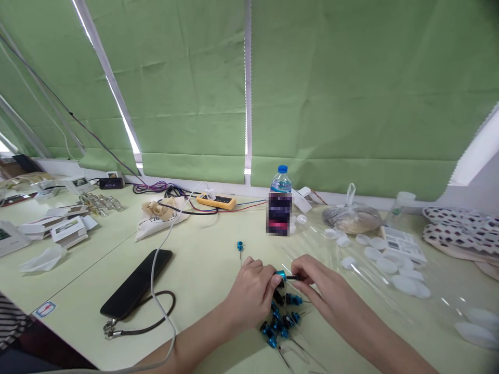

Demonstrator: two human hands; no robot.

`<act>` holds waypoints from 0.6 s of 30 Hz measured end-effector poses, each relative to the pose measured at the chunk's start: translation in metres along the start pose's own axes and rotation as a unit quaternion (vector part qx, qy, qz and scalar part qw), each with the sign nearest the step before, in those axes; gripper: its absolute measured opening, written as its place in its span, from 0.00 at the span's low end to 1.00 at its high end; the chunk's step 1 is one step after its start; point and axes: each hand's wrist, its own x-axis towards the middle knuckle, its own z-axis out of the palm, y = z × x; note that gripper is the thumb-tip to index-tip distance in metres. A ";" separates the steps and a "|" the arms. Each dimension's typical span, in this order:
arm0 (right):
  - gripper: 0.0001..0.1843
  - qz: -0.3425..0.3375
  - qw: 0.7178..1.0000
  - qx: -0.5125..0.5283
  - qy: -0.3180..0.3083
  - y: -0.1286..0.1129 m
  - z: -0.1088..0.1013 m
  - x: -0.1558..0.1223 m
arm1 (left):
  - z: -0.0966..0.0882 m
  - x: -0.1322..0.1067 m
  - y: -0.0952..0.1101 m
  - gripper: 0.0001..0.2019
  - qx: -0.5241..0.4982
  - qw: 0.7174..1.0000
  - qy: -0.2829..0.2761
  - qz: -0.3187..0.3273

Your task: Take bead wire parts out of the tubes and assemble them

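My left hand (255, 288) is closed, with thumb and fingers pinching a shiny blue metal fitting (281, 275). From its right end sticks a short black stem (292, 278), which the fingertips of my right hand (314, 283) pinch. Below the hands lies a loose pile of similar blue-and-black fittings (278, 324) with thin metal pins. One more blue fitting (240, 245) stands alone beyond my left hand, its thin pin pointing toward me. My fingers partly cover the held piece, so its full shape is hidden.
A black phone (136, 284) with a strap lies left, a white cable (158, 291) crossing it. Behind are a cloth pouch (159, 218), yellow power strip (216, 201) and water bottle (279, 208). Clear tubes (374, 283) and white caps (386, 265) spread right; small boxes (69, 232) sit far left.
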 end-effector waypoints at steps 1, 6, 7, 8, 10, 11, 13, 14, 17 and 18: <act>0.06 0.002 1.000 0.003 0.000 0.001 0.000 0.000 | 0.000 0.000 0.000 0.17 0.001 1.000 -0.007 -0.003; 0.11 0.023 0.999 0.018 0.021 0.006 -0.005 0.003 | -0.006 0.004 -0.004 0.16 0.018 0.999 -0.019 -0.028; 0.12 0.023 0.999 0.009 0.026 0.007 -0.008 0.004 | -0.009 0.007 -0.007 0.15 0.033 0.998 -0.020 -0.041; 0.12 0.023 0.999 -0.003 0.032 0.008 -0.011 0.005 | -0.013 0.010 -0.011 0.14 0.051 0.997 -0.021 -0.057; 0.13 0.030 0.998 -0.031 0.049 0.012 -0.021 0.005 | -0.022 0.017 -0.021 0.12 0.088 0.991 -0.026 -0.101; 0.12 0.040 0.996 -0.042 0.061 0.014 -0.025 0.004 | -0.027 0.021 -0.027 0.11 0.098 0.988 -0.025 -0.117; 0.11 0.078 0.993 -0.051 0.078 0.023 -0.034 0.000 | -0.036 0.025 -0.039 0.09 0.114 0.982 -0.032 -0.148; 0.11 0.102 0.990 -0.049 0.080 0.029 -0.038 -0.003 | -0.040 0.027 -0.046 0.07 0.121 0.979 -0.040 -0.162; 0.12 0.156 0.984 -0.044 0.071 0.056 -0.043 -0.018 | -0.045 0.026 -0.063 0.03 0.136 0.969 -0.078 -0.193; 0.13 0.169 0.982 -0.054 0.071 0.067 -0.043 -0.024 | -0.046 0.025 -0.067 0.02 0.138 0.966 -0.091 -0.199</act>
